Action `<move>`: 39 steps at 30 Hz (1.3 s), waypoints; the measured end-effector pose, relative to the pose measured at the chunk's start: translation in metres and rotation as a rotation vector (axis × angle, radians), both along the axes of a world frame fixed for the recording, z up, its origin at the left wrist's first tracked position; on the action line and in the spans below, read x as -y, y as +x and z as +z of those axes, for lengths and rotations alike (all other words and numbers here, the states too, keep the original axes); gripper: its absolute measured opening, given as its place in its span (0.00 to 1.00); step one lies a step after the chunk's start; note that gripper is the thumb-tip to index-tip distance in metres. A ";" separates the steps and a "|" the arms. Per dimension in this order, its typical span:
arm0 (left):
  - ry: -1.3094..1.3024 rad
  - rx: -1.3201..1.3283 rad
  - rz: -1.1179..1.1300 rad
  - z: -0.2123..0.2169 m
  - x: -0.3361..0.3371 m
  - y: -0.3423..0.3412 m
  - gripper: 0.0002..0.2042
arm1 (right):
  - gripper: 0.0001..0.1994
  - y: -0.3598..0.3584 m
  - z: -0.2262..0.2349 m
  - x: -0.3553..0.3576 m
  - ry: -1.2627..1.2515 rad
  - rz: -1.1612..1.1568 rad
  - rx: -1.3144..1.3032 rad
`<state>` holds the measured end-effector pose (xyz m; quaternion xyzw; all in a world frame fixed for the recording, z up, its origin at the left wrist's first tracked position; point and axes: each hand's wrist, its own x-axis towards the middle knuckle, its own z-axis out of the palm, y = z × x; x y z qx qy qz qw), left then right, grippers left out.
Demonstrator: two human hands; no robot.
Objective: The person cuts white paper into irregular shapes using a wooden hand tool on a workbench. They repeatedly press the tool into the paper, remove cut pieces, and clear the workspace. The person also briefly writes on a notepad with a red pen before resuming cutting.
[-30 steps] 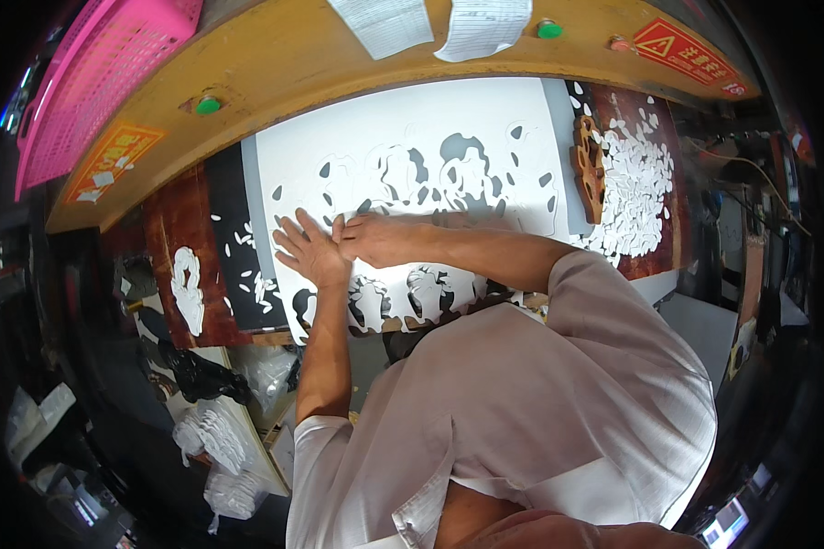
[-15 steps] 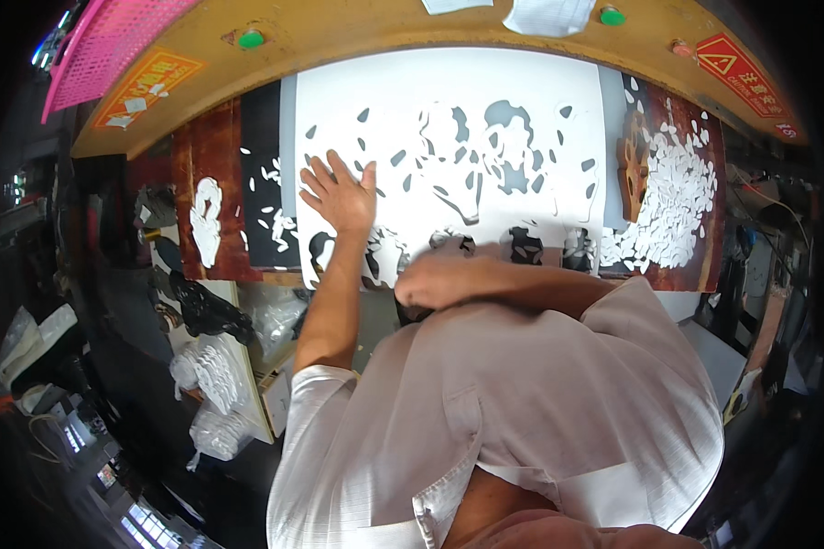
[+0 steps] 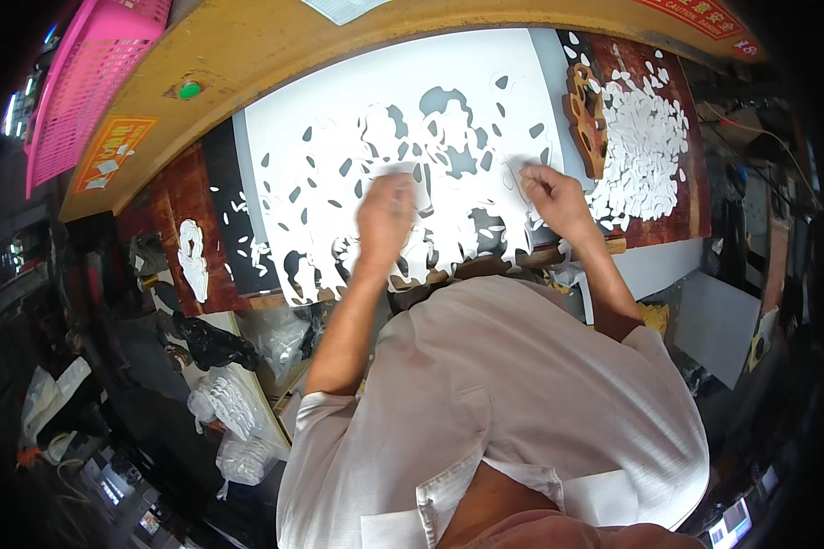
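Note:
A white sheet (image 3: 284,110) full of cut-out holes lies across the work table, its front edge ragged with larger cut-outs. My left hand (image 3: 386,215) is over the middle of this sheet, its fingers smeared by motion. A white flap or piece (image 3: 421,190) shows beside those fingers; whether they grip it cannot be told. To the right, my right hand (image 3: 558,203) is closed, thumb and fingers curled together at the sheet's right part. What it pinches, if anything, is too small to make out. Grey backing shows through the larger holes.
A brown curved block with holes (image 3: 588,123) lies right of the sheet, by a heap of small white cut pieces (image 3: 645,151). One larger white cut-out (image 3: 192,261) lies at the left. A yellow machine beam (image 3: 247,69) spans the back, with a pink basket (image 3: 96,78) at its left.
My left hand has left the sheet's left side, no longer spread flat, and moved right. My right hand has swung from near my body out to the right. The view has shifted and tilted.

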<state>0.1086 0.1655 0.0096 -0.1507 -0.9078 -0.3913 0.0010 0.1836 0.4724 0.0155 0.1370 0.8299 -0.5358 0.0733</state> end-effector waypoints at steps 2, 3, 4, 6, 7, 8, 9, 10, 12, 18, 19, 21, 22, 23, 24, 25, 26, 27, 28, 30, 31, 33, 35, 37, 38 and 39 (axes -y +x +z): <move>0.051 0.037 -0.064 0.000 -0.033 0.012 0.10 | 0.13 0.008 -0.002 0.003 0.048 -0.015 0.040; 0.062 0.141 -0.035 0.002 -0.041 0.017 0.10 | 0.13 0.010 -0.003 0.005 0.099 0.007 0.042; 0.116 0.178 -0.023 0.003 -0.049 0.020 0.10 | 0.14 0.010 -0.003 0.007 0.142 0.034 0.016; 0.090 0.151 -0.052 0.006 -0.059 0.026 0.10 | 0.16 0.011 -0.004 0.009 0.163 0.003 0.060; 0.095 0.119 -0.068 0.007 -0.063 0.029 0.10 | 0.16 0.011 -0.004 0.010 0.154 -0.022 0.070; 0.103 0.140 -0.082 0.007 -0.068 0.031 0.10 | 0.16 0.011 -0.005 0.010 0.142 -0.049 0.074; 0.111 0.161 -0.097 0.008 -0.071 0.033 0.10 | 0.18 0.011 -0.006 0.010 0.130 -0.072 0.061; 0.095 0.222 -0.110 0.007 -0.076 0.035 0.10 | 0.19 0.011 -0.007 0.010 0.124 -0.066 0.065; 0.117 0.141 -0.152 0.004 -0.087 0.033 0.11 | 0.20 0.010 -0.011 0.010 0.112 -0.055 0.076; 0.070 0.054 -0.204 -0.001 -0.114 0.019 0.12 | 0.18 0.001 -0.016 -0.004 0.039 -0.163 0.023; 0.042 0.051 -0.240 -0.002 -0.119 0.013 0.13 | 0.17 -0.002 -0.015 -0.009 0.130 -0.156 -0.025; 0.027 -0.010 -0.275 -0.005 -0.132 0.003 0.13 | 0.15 -0.006 -0.012 -0.018 0.238 -0.141 -0.100; 0.016 -0.039 -0.293 -0.008 -0.139 -0.002 0.14 | 0.15 -0.006 -0.011 -0.022 0.269 -0.119 -0.057; -0.023 -0.078 -0.283 -0.012 -0.147 -0.007 0.15 | 0.15 -0.006 -0.012 -0.023 0.297 -0.108 -0.051; -0.107 -0.063 -0.283 -0.016 -0.154 -0.009 0.15 | 0.15 -0.005 -0.012 -0.024 0.326 -0.096 -0.062; -0.181 -0.057 -0.277 -0.020 -0.160 -0.009 0.16 | 0.15 -0.004 -0.014 -0.023 0.301 -0.123 -0.035; -0.257 -0.050 -0.272 -0.024 -0.166 -0.009 0.17 | 0.15 -0.003 -0.016 -0.022 0.301 -0.131 -0.094; -0.294 -0.109 -0.265 -0.028 -0.169 -0.007 0.17 | 0.14 -0.001 -0.020 -0.021 0.302 -0.146 -0.146; -0.293 -0.141 -0.256 -0.032 -0.171 -0.005 0.17 | 0.14 0.001 -0.024 -0.019 0.301 -0.162 -0.194; -0.320 -0.131 -0.269 -0.036 -0.173 -0.001 0.16 | 0.14 0.003 -0.032 -0.019 0.285 -0.174 -0.151; -0.300 -0.204 -0.265 -0.038 -0.172 -0.001 0.15 | 0.14 0.004 -0.036 -0.020 0.270 -0.186 -0.138; -0.296 -0.170 -0.301 -0.039 -0.171 -0.002 0.15 | 0.14 0.003 -0.042 -0.023 0.259 -0.189 -0.175; -0.271 -0.158 -0.305 -0.037 -0.170 -0.004 0.15 | 0.14 0.002 -0.046 -0.025 0.272 -0.190 -0.167; -0.309 -0.122 -0.311 -0.035 -0.170 -0.006 0.17 | 0.13 0.001 -0.046 -0.025 0.292 -0.173 -0.205; -0.314 -0.117 -0.303 -0.035 -0.171 -0.006 0.17 | 0.12 0.000 -0.046 -0.026 0.289 -0.174 -0.227; -0.315 -0.139 -0.291 -0.035 -0.172 -0.006 0.17 | 0.12 0.000 -0.045 -0.025 0.251 -0.187 -0.237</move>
